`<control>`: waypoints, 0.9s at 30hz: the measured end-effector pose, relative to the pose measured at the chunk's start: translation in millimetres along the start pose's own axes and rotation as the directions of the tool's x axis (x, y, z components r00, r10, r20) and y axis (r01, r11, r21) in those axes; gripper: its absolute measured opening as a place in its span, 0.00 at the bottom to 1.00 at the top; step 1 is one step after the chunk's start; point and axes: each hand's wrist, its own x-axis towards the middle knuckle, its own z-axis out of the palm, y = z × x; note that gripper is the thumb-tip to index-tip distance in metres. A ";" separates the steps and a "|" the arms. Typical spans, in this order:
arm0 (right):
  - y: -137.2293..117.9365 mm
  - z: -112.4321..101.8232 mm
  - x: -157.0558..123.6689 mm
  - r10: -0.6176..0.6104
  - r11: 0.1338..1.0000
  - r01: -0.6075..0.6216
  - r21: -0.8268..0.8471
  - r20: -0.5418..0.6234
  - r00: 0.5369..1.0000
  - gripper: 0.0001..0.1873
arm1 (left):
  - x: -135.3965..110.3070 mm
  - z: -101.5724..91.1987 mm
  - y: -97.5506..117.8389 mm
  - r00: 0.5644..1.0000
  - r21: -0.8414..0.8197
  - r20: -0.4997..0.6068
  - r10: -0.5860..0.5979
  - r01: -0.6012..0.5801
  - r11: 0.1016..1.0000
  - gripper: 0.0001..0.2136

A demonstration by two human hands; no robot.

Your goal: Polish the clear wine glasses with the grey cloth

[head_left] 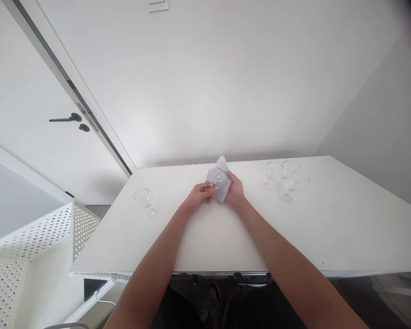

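Over the middle of the white table, my left hand (202, 194) pinches the stem of a clear stemmed glass (218, 179), which is tilted on its side. A light grey cloth (222, 164) lies behind and around the bowl. My right hand (235, 188) grips that cloth from the right, its fingers partly hidden behind it. Off to the left stands another clear stemmed glass (143, 196), upright and apart from my hands. Several more stemmed glasses (285, 183) are grouped close together on the right side of the table.
The white table (219, 237) meets a white wall (219, 82) at its back edge. At the left are a door with a black handle (65, 118) and a white perforated panel (30, 224). A dark strip lies below the table's front edge.
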 end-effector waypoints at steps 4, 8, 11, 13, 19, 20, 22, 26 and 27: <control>-3.3 1.3 -2.8 -0.003 1.000 0.003 0.004 0.037 0.999 0.20 | -1.5 -0.6 2.7 1.000 0.012 -0.007 -0.029 0.030 0.999 0.19; -6.2 3.2 -5.9 0.013 1.000 -0.015 0.027 0.056 0.998 0.19 | -1.8 -0.5 4.8 0.999 0.066 0.014 -0.035 0.034 0.997 0.19; -7.4 3.9 -7.6 0.036 0.999 -0.039 0.034 0.083 0.996 0.18 | -1.9 0.4 5.6 0.999 0.093 0.044 -0.004 0.000 0.996 0.19; -7.9 3.7 -8.2 0.015 0.999 -0.020 0.050 0.090 0.996 0.19 | -1.8 0.6 5.4 0.998 0.109 0.063 0.009 -0.016 0.994 0.20; -10.5 3.5 -8.9 0.022 1.000 -0.024 0.019 0.075 0.997 0.19 | -1.1 -2.9 2.7 0.993 0.114 0.108 -0.044 0.032 0.993 0.22; -11.1 3.6 -9.2 0.003 0.999 -0.005 0.036 0.055 0.998 0.19 | -1.0 -3.5 2.2 0.992 0.112 0.114 -0.049 0.037 0.993 0.23; -12.2 3.9 -10.1 -0.022 0.998 0.020 0.059 0.034 0.999 0.18 | -0.6 -4.2 1.2 0.990 0.102 0.128 -0.058 0.045 0.994 0.23; -13.5 5.1 -12.4 0.084 0.996 -0.085 0.000 0.170 0.982 0.23 | 0.3 -5.4 -1.8 0.982 0.024 0.164 -0.090 0.088 0.996 0.22; -14.0 5.5 -12.7 0.081 0.996 -0.084 0.004 0.182 0.980 0.23 | 0.4 -5.7 -2.6 0.980 0.003 0.169 -0.106 0.107 0.994 0.22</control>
